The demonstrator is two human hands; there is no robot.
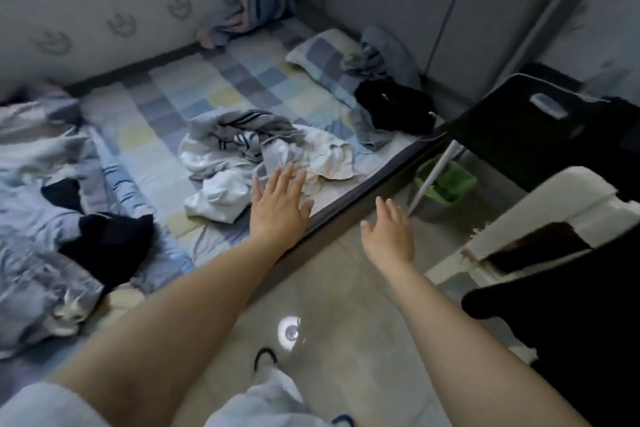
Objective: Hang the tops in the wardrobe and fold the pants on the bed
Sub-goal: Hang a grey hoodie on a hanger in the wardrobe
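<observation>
Head view: two hands, left (pixel 278 206) and right (pixel 389 230), spread empty beside one clothes pile (pixel 256 149).

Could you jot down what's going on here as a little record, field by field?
place: bed with checked sheet, beside a tiled floor
clothes pile: white and striped grey garments heaped near the bed's edge
other clothes: black garment by the pillow
left hand: open, reaching over the pile's near edge
right hand: open, over the floor, holding nothing
nearby: black chair, green bin
</observation>
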